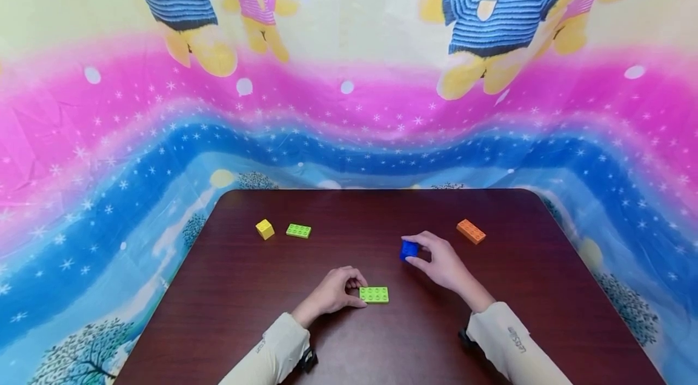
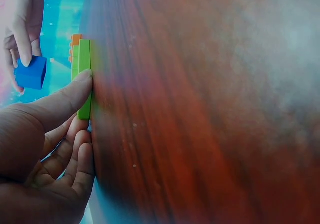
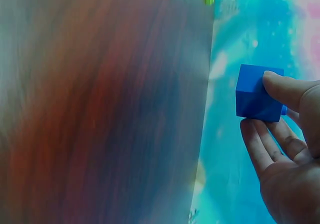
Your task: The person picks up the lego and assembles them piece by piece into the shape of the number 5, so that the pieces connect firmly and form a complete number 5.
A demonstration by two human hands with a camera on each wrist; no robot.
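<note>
My left hand (image 1: 334,291) rests low over the table and pinches the left end of a flat light-green building brick (image 1: 374,294), which lies on the wood with its studs up. In the left wrist view the thumb presses the near long side of this brick (image 2: 85,54). Up and to the right, my right hand (image 1: 440,259) grips a blue cube-shaped building brick (image 1: 409,250) between thumb and fingers. The right wrist view has the blue brick (image 3: 257,94) held above the table, a stud partly showing towards the palm.
On the dark wooden table (image 1: 245,288), a yellow brick (image 1: 265,229) and a second light-green flat brick (image 1: 299,231) lie at the back left. An orange flat brick (image 1: 471,231) lies at the back right. A patterned cloth (image 1: 349,112) hangs behind the table.
</note>
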